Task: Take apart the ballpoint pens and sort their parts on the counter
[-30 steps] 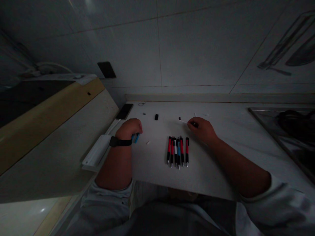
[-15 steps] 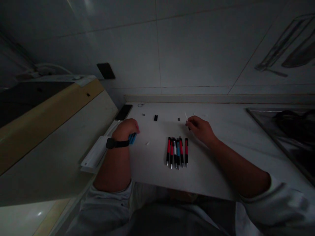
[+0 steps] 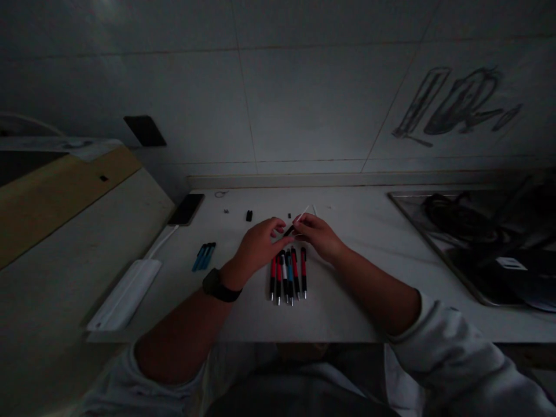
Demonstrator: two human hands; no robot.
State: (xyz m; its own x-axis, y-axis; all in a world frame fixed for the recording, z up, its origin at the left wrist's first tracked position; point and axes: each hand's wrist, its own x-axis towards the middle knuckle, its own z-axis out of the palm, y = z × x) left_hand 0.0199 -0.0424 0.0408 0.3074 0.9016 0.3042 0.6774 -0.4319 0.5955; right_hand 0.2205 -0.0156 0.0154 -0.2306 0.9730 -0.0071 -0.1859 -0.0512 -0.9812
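My right hand point(image 3: 320, 236) is closed in a pinch over the counter, holding a thin white pen refill point(image 3: 305, 212) and a short black pen part point(image 3: 288, 230) that points to the left. Close beside it is my left hand point(image 3: 260, 242), thumb and fingers apart around the free end of the black part; whether it touches is hard to tell. Just below both hands lies a row of pens point(image 3: 290, 281), mostly red and black, with one white and one blue. Several blue pen barrels point(image 3: 204, 256) lie off to the left.
Small black parts point(image 3: 249, 216) and a tiny dark piece point(image 3: 289, 215) lie behind the hands. A phone point(image 3: 186, 209) and a white power strip point(image 3: 125, 295) are at the left. On the right sits a stove point(image 3: 438, 246). The tiled wall point(image 3: 304, 116) closes off the back.
My left hand has left the blue barrels and come right, up to the right hand. The right hand still holds the refill and black part. The view has shifted right.
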